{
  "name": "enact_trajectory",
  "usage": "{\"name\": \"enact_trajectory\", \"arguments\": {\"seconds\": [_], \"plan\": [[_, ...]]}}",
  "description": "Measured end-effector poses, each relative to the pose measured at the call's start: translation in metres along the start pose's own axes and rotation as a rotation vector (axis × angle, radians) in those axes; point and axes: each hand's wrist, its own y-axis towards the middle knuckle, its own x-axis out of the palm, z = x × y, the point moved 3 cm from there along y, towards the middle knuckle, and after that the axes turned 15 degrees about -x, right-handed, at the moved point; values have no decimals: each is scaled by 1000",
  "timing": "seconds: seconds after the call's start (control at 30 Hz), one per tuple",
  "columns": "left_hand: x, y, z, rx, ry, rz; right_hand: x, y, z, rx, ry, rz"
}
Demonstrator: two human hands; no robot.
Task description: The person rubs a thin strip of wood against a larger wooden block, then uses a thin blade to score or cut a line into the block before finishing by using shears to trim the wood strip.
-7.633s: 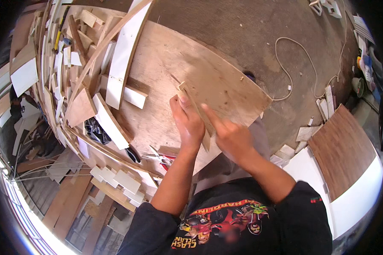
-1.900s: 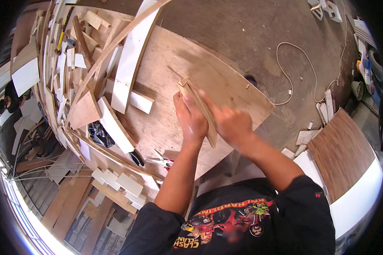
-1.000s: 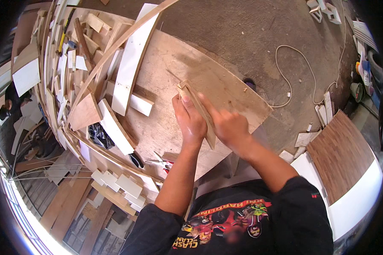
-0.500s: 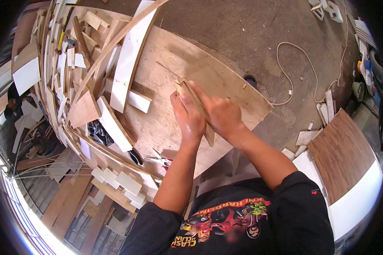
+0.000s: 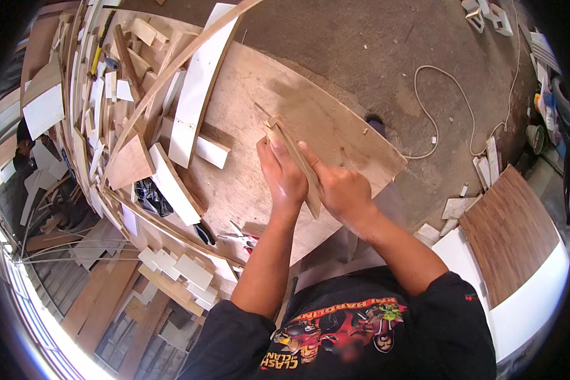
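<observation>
A narrow strip of wood (image 5: 302,163) stands on edge between my hands over the plywood tabletop (image 5: 247,82). My left hand (image 5: 282,174) grips it from the left, with the thumb along its upper edge near the far end. Against its right side, my right hand (image 5: 345,193) has the index finger stretched along the wood and the other fingers curled; its thumb is hidden. A thin stick-like end (image 5: 263,110) shows just beyond the strip; I cannot tell whether it is part of it. Pliers with red handles (image 5: 248,242) lie left of my left forearm.
Offcuts and long battens (image 5: 133,95) heap up on the left, with a white board (image 5: 202,88) across them. A yellow-handled tool (image 5: 98,54) lies among them. A pale cord (image 5: 462,104) loops over the floor. A brown wood-grain panel (image 5: 510,234) is at the right.
My right hand has slid a little down and to the right along the wood, its index finger lower on the side. My left hand keeps its hold. The view has shifted slightly.
</observation>
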Motion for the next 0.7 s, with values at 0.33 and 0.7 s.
{"name": "enact_trajectory", "arguments": {"seconds": [0.33, 0.7], "plan": [[2, 2, -7, 2, -28, -17, 4, 2, 3, -39, -64, 22], [3, 2, -7, 30, -39, 2, 0, 12, -2, 26, -56, -8]]}}
